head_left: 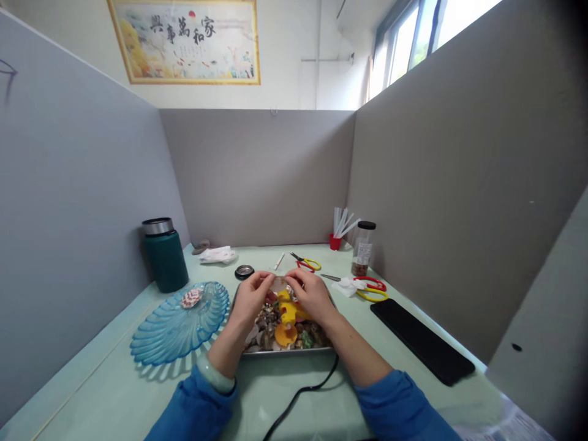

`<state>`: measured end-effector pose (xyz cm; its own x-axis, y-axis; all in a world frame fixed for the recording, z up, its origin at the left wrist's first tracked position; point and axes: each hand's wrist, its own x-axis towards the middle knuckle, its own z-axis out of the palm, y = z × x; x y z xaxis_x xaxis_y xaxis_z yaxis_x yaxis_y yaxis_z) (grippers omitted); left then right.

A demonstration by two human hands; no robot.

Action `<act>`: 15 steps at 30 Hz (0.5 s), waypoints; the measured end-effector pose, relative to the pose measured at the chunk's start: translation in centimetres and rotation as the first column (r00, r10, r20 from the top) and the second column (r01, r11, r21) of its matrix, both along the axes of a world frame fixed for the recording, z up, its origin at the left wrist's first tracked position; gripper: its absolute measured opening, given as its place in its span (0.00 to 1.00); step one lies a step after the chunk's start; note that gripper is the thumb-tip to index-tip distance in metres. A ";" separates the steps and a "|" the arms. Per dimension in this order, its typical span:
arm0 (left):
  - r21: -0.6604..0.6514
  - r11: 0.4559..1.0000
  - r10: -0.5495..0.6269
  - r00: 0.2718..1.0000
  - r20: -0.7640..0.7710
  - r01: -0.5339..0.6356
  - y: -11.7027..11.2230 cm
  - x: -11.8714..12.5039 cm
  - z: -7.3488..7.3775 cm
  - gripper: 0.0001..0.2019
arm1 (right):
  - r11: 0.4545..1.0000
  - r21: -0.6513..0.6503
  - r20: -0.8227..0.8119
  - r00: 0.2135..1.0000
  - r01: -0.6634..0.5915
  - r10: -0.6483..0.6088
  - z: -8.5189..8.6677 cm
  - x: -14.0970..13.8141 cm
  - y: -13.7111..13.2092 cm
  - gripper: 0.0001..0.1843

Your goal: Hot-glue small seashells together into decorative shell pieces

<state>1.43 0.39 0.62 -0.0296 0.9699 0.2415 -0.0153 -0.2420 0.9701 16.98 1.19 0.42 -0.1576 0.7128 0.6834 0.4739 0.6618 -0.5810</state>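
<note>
My left hand [252, 298] and my right hand [312, 295] meet over the back of a metal tray [287, 352]. Between their fingertips, each closed in a pinch, is a small pale, rounded, see-through piece [279, 284]; its kind is too small to make out. Below the hands, a yellow glue gun [288, 312] lies on the tray's heap of shells and stones [261, 327]. A round orange piece [285, 335] and a green lump [307, 339] show near the tray's front. The hands hide part of the tray's far side.
Left are a blue scalloped glass plate [165, 334] bearing a patterned shell [192, 298] and a green flask [166, 260]. Behind lie a round lid [244, 271] and scissors [312, 264]. Right are a jar [362, 251], more scissors [374, 295] and a black slab [420, 340]. A black cable [303, 390] runs frontward.
</note>
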 end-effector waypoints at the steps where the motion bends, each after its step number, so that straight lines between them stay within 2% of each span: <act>1: 0.011 1.000 0.001 1.000 -0.005 -0.001 -0.1 0.0 0.0 0.17 | 1.000 0.011 -0.007 1.000 -0.003 0.003 0.0 0.0 0.0 0.07; 5: 0.049 0.999 -0.021 1.000 0.009 0.021 -0.3 0.1 0.2 0.16 | 0.998 0.052 -0.060 0.998 -0.016 0.019 -0.2 0.1 0.1 0.06; 9: 0.158 0.987 -0.027 1.000 -0.009 0.028 -0.3 0.0 0.1 0.15 | 0.994 0.097 -0.122 0.990 -0.055 0.067 -0.2 0.2 0.0 0.05; 15: 0.291 0.956 -0.014 0.998 -0.064 0.032 0.4 -0.2 -0.8 0.16 | 0.993 0.068 -0.220 0.969 -0.096 0.109 -0.7 0.3 0.4 0.05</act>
